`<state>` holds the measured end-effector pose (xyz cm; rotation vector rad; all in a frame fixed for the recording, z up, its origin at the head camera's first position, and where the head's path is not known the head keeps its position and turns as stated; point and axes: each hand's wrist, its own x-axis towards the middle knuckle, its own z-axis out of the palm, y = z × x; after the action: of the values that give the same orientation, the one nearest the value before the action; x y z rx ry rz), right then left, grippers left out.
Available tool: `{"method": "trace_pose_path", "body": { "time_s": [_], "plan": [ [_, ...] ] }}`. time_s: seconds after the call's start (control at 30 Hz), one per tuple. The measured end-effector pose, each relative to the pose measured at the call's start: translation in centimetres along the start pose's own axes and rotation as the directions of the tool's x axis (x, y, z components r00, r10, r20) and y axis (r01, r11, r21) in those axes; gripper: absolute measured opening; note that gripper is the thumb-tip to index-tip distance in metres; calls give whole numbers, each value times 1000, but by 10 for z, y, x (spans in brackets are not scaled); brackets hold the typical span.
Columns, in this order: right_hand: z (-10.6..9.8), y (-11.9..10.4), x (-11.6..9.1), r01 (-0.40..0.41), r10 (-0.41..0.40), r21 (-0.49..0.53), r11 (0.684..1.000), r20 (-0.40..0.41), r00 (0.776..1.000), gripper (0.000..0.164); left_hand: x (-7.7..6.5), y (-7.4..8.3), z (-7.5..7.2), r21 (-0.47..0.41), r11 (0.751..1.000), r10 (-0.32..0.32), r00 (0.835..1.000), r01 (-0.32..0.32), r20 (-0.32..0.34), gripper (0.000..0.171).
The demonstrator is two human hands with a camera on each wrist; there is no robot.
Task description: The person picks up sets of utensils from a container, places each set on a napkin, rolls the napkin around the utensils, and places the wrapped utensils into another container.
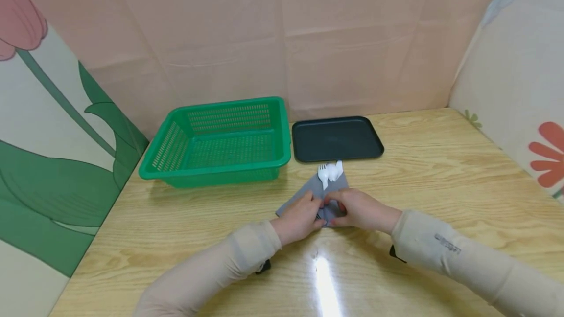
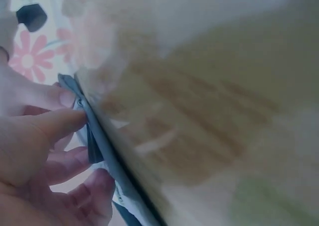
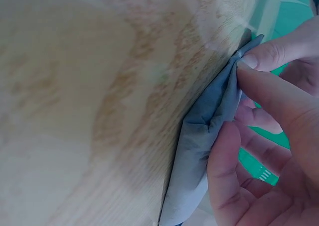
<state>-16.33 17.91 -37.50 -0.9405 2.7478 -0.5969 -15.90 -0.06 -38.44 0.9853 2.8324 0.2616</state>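
Note:
A grey cloth napkin (image 1: 311, 190) lies on the wooden table, partly folded. White plastic cutlery sticks out of its far end: a fork (image 1: 323, 174), a rounded spoon-like piece (image 1: 332, 172) and a knife-like one (image 1: 340, 168). My left hand (image 1: 300, 218) grips the napkin's near left part, fingers bent over the cloth. From the right, my right hand (image 1: 361, 211) pinches a fold of the same napkin (image 3: 197, 151). The two hands' fingertips meet at the near edge, and in the right wrist view the cloth is bunched there. The cutlery's lower ends are hidden by cloth and fingers.
A green plastic basket (image 1: 229, 172) with slotted walls stands at the back left. To its right, a black rectangular tray (image 1: 337, 138) lies just beyond the cutlery tips. A pinkish sheet (image 1: 352, 53) hangs behind the table (image 1: 440, 160).

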Motion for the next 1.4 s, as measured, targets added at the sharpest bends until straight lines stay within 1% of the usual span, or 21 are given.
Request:
{"method": "trace_pose_path", "body": {
  "time_s": [0.13, 0.2, 0.3, 0.37, 0.43, 0.53, 0.6, 0.83, 1.0, 1.23, 1.33, 1.4],
  "plan": [
    [0, -1, 0, -13, 13, 10, 1000, 9, 1000, 34, 1, 1, -4, 92, 996, 9, 1000, -8, -18, 27],
    [-1, -1, 1, -22, 21, 21, 1000, 17, 1000, 34, 3, 1, -7, 111, 994, 9, 1000, -6, -29, 24],
    [-1, -2, 1, -27, 27, 32, 999, 25, 999, 35, 5, 0, -12, 96, 995, 9, 998, -3, -62, 18],
    [0, -2, 1, -23, 22, 37, 999, 23, 999, 35, 7, 0, -14, 51, 999, 16, 997, -12, -77, 17],
    [0, -2, 2, -19, 19, 40, 999, 18, 1000, 34, 8, 0, -14, -11, 1000, 25, 998, -25, -65, 15],
    [0, -1, 2, -12, 11, 42, 999, 14, 1000, 33, 8, 0, -10, -75, 996, 37, 999, -39, -33, 15],
    [0, -1, 1, -10, 10, 41, 999, 11, 1000, 33, 8, -1, -8, -91, 995, 41, 999, -43, -23, 17],
    [0, 1, 0, 9, -9, 26, 1000, -8, 1000, 33, 7, -2, -1, -75, 995, 69, 997, -71, -30, 23],
    [-1, 1, -1, 17, -17, 32, 999, -9, 1000, 34, 6, -1, -1, -63, 996, 57, 998, -58, -16, 25],
    [0, 3, -1, 7, -7, 45, 999, -3, 1000, 35, 4, -4, 2, -44, 997, 56, 998, -57, -17, 37],
    [-1, 3, -2, 2, -2, 49, 999, -1, 1000, 35, 6, -4, 2, -43, 997, 60, 998, -61, -4, 38],
    [-1, 2, -2, 0, 0, 59, 998, 0, 1000, 35, 7, -4, 1, -34, 997, 67, 998, -66, 13, 34]
  ]
}}
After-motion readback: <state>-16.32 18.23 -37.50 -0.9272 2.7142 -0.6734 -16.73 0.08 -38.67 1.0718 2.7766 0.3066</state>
